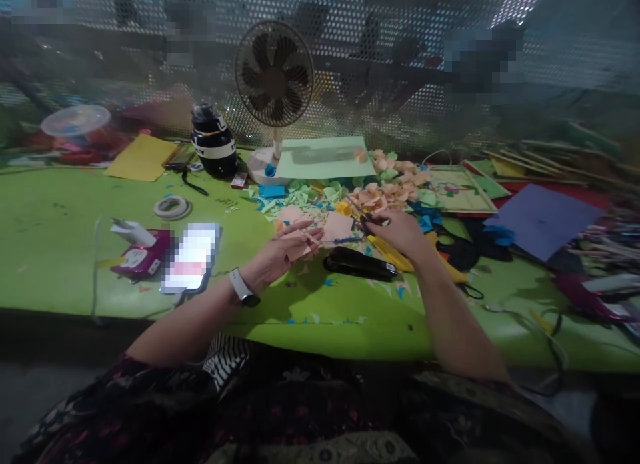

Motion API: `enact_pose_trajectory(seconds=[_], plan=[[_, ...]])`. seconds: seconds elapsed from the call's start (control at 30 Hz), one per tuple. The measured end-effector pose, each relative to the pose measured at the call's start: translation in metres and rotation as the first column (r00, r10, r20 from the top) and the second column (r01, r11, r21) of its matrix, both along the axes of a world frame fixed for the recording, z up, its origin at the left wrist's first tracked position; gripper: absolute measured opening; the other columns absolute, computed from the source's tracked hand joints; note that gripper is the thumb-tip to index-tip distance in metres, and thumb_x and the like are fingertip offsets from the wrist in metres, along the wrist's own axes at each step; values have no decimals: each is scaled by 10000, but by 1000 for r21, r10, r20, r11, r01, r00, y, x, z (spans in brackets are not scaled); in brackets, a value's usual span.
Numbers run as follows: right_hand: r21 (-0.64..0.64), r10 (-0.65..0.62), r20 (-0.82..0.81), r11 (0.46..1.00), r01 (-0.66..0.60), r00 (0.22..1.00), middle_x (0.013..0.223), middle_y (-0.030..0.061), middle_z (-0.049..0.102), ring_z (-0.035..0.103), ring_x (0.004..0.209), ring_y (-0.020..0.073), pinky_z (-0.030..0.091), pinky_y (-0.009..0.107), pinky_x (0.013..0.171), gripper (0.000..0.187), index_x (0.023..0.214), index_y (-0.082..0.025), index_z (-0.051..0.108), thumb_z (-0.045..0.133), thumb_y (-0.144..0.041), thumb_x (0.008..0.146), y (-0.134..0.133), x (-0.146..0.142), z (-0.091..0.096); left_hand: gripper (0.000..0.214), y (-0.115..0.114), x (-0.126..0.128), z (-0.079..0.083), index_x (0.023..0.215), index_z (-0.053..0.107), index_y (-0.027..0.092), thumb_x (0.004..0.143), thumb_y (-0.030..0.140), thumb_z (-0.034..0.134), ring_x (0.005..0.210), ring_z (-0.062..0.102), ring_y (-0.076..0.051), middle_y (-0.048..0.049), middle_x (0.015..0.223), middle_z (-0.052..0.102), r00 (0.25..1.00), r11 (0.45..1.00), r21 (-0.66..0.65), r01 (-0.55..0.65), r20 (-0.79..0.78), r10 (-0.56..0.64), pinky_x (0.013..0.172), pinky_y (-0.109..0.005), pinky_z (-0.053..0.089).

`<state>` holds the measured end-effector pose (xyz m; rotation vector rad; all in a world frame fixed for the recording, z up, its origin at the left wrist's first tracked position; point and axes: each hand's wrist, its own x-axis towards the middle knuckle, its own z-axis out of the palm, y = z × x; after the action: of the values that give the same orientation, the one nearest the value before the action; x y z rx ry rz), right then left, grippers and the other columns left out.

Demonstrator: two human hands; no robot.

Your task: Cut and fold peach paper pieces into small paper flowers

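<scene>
My left hand (270, 261), palm turned up and a watch on its wrist, holds a small peach paper piece (299, 250) between thumb and fingers. A pair of scissors (358, 209) with dark handles is in my right hand (399, 231), its blades pointing up and left, apart from that paper. Between the hands lie more peach paper squares (339, 225) and a blue slender item. A black stapler (360, 263) rests just below them. Under my right forearm is a yellow object (391, 253), partly covered.
Cut paper petals (395, 187) and scraps are heaped behind my hands. A fan (274, 77), a black bottle (214, 144) and a green sheet (325, 159) stand or lie farther back. Left are a tape roll (173, 208), a phone (193, 257) and a purple device (146, 256); right, a purple sheet (545, 221).
</scene>
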<state>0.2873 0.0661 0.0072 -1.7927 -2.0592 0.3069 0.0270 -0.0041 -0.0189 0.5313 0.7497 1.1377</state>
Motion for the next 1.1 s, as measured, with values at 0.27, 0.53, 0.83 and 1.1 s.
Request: enact_pose_trajectory(seconds=[0.27, 0.53, 0.83, 1.1], plan=[[-52, -142, 296, 985, 164, 945, 956, 114, 747, 656, 859, 266, 372, 307, 605, 303, 890, -190, 779, 662, -458, 811, 18, 7, -16, 380, 1, -1, -2, 1154, 648, 132, 790, 21, 663, 1191, 653, -246, -162, 1217, 707, 1000, 1000, 18, 0, -15, 0, 987, -360, 552], [42, -74, 29, 996, 73, 997, 838, 141, 736, 638, 787, 237, 425, 333, 682, 160, 841, -134, 745, 679, -280, 842, 3, -1, -5, 367, 0, 0, -1, 1141, 655, 140, 807, -7, 627, 1083, 704, -196, -128, 1147, 741, 1000, 1000, 8, 8, -10, -8, 980, -314, 550], [177, 564, -375, 822, -540, 736, 926, 54, 687, 587, 664, 134, 478, 265, 608, 360, 1130, -189, 673, 701, -427, 860, -54, -67, -10, 318, -3, 5, 1, 1131, 672, 138, 828, 44, 647, 874, 737, -156, -79, 947, 779, 998, 998, -55, 11, -60, -14, 918, -306, 557], [271, 624, -233, 778, -566, 746, 828, 38, 677, 606, 752, 156, 450, 277, 684, 116, 823, -196, 691, 627, -241, 908, -57, -70, -17, 333, -5, 6, -6, 1129, 691, 163, 799, 118, 699, 901, 729, -166, -85, 1028, 775, 983, 997, -2, 83, -163, -82, 914, -317, 546]])
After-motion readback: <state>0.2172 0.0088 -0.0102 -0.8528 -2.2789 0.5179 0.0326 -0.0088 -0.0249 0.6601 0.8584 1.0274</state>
